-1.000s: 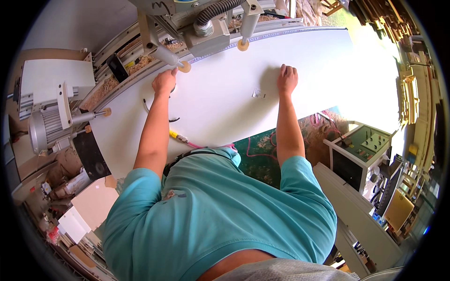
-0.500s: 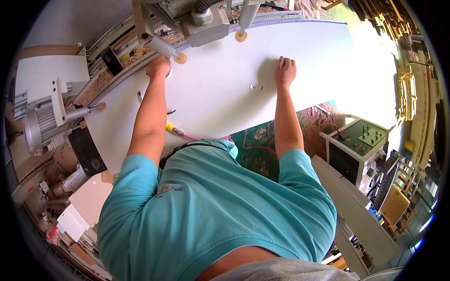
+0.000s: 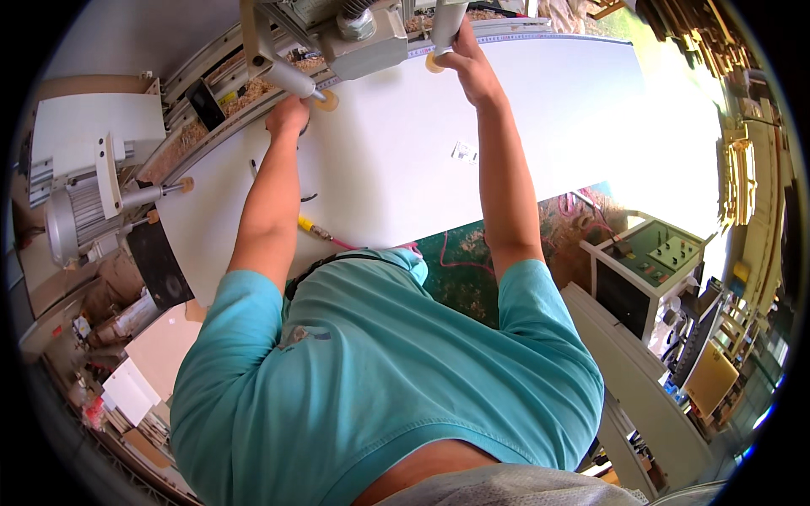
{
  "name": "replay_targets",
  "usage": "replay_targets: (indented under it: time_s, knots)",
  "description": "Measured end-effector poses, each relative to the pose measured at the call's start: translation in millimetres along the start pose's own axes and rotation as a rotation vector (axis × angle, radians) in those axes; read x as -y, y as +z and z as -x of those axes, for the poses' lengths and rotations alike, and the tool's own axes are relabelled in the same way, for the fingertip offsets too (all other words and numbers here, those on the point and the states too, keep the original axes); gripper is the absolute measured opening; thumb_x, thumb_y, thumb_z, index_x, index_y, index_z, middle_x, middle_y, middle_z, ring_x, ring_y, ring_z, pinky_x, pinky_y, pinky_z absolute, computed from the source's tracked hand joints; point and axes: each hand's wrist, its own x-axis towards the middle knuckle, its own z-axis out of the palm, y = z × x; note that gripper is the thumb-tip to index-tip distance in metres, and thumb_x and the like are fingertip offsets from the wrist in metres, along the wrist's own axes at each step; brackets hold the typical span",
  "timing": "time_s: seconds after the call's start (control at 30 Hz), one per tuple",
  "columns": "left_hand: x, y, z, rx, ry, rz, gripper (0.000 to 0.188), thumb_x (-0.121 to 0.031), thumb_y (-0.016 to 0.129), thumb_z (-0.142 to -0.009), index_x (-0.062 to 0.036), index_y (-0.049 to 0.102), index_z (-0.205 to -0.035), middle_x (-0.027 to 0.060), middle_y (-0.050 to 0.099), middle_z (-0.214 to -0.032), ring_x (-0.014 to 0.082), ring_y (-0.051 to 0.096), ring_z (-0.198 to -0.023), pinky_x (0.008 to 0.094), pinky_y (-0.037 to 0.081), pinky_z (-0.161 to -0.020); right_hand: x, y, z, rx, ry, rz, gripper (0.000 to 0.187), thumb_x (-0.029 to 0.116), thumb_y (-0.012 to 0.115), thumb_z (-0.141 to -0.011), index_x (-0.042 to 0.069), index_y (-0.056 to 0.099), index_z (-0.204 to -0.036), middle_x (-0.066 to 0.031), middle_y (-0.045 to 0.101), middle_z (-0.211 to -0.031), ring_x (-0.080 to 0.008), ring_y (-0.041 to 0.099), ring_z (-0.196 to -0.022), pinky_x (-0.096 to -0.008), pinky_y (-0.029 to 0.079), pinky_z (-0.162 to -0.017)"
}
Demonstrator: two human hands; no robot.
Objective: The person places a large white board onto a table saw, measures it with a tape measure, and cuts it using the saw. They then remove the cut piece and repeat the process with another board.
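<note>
A large white panel [image 3: 380,143] lies across the machine bed in front of me. Wrapped round the pale cylinder of the right hold-down clamp [image 3: 447,25] is my right hand [image 3: 472,72], its thumb at the near side, just above the yellow pad on the panel. My left hand [image 3: 288,116] is closed at the panel's far left edge, beside the yellow pad of the left clamp [image 3: 325,99]. A small dark item shows at its side, too hidden to name. A small printed label [image 3: 464,152] rests on the panel between my arms.
A yellow-ended air hose [image 3: 314,228] and a dark pen-like stick [image 3: 253,167] lie on the panel near my left forearm. The grey machine head [image 3: 363,51] overhangs the far edge. At left sits a motor [image 3: 76,223]; at right, a control box [image 3: 654,253].
My right hand has moved forward and left from above the panel onto the right clamp's cylinder. My left hand has stayed almost in place.
</note>
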Motion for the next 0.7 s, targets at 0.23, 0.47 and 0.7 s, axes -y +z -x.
replay_targets:
  time_s: [0.23,0.47,0.7]
  knots:
    - [2,2,-7,0.004,0.011,-0.016,0.049,-0.051,0.04,-0.097,-0.0184,0.063,-0.125,0.0115,0.068,-0.12,0.0346,0.061,-0.114,0.0468,0.049,-0.093,2,8,-6,-0.065,-0.223,0.063,0.102,0.006,0.059,-0.067,0.0,0.011,-0.157,-0.0138,0.016,-0.164,-0.0231,0.003,-0.152,-0.0321,0.006,-0.12]
    - [-3,-2,-2,0.007,-0.011,0.003,0.05,-0.051,0.041,-0.096,-0.0148,0.065,-0.121,0.0135,0.068,-0.119,0.0347,0.062,-0.113,0.0467,0.049,-0.093,19,-22,-15,0.063,-0.125,-0.278,0.103,-0.003,0.054,-0.062,0.001,0.013,-0.157,-0.0134,0.017,-0.163,-0.0253,0.013,-0.15,-0.0323,0.009,-0.12]
    - [10,10,-17,0.019,-0.038,0.037,0.057,-0.059,0.043,-0.095,-0.0159,0.062,-0.126,0.0107,0.065,-0.127,0.0332,0.06,-0.117,0.0437,0.048,-0.094,23,-29,-23,0.33,-0.014,-0.028,0.105,-0.004,0.053,-0.06,0.0,0.012,-0.156,-0.0153,0.021,-0.159,-0.0247,0.013,-0.149,-0.0323,0.011,-0.12]
